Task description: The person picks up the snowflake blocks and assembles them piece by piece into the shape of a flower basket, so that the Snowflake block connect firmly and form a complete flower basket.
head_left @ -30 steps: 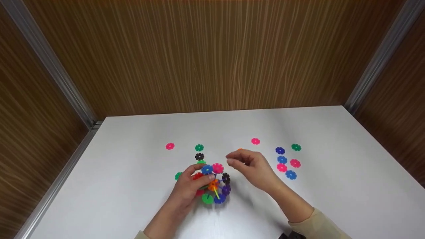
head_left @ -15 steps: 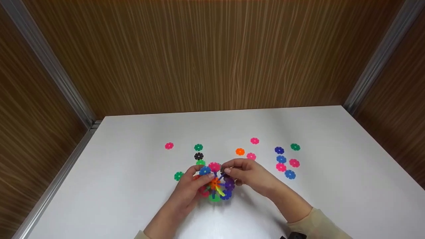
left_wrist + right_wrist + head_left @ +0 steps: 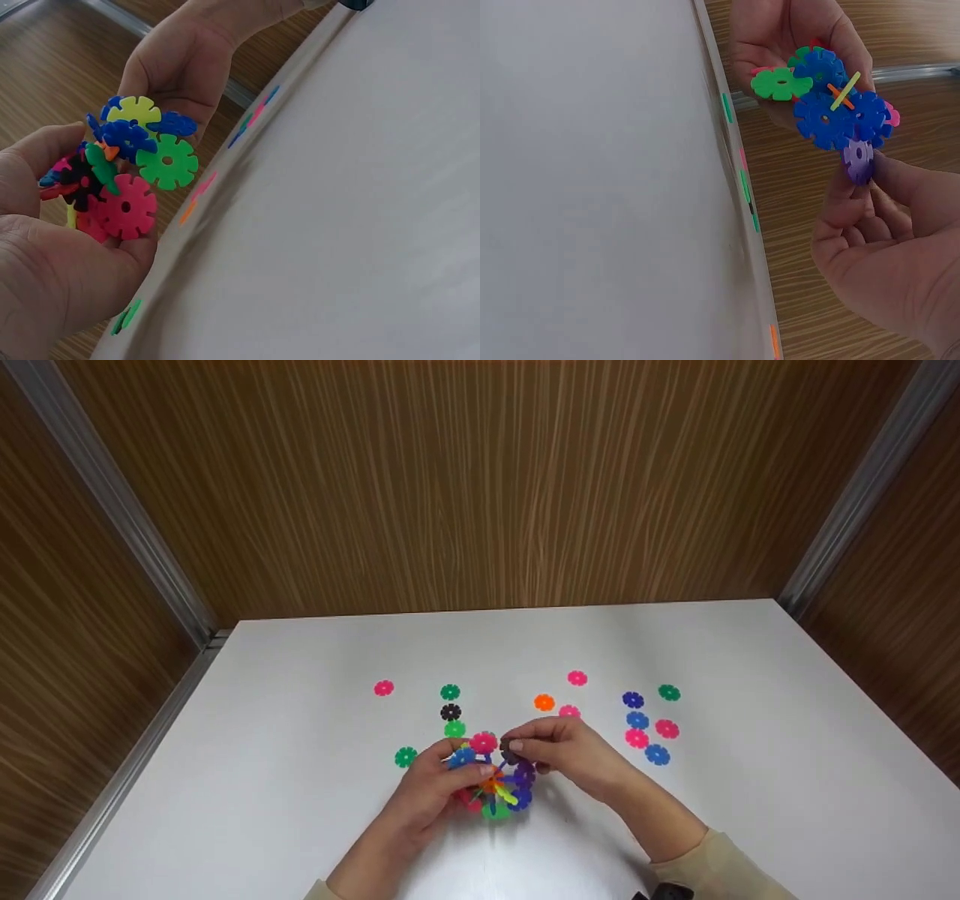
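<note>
My left hand (image 3: 427,791) grips a ball-like cluster of interlocking flower-shaped plastic discs (image 3: 493,811) above the white table. Its thumb lies across the near side by an orange disc (image 3: 492,780). At the cluster's upper right, my right hand (image 3: 566,750) pinches a black disc (image 3: 508,750) between thumb and index finger. Pink, blue, green and purple discs ring the cluster; a yellow disc (image 3: 845,91) stands edge-on among the blue ones in the right wrist view. In the left wrist view a red-pink disc (image 3: 127,208) sits close to the left fingertips. The right fingertips are partly hidden behind the discs.
Loose flower discs lie flat on the white table (image 3: 300,810): pink (image 3: 384,688), green (image 3: 450,691) and black (image 3: 451,712) on the left, orange (image 3: 544,702) in the middle, and several blue, pink and green ones at right, including a blue disc (image 3: 658,754). Wood-grain panels (image 3: 480,487) enclose the table.
My right hand has moved left and down from beside the cluster and now pinches its black disc. The cluster has turned and shifted slightly right in my left hand.
</note>
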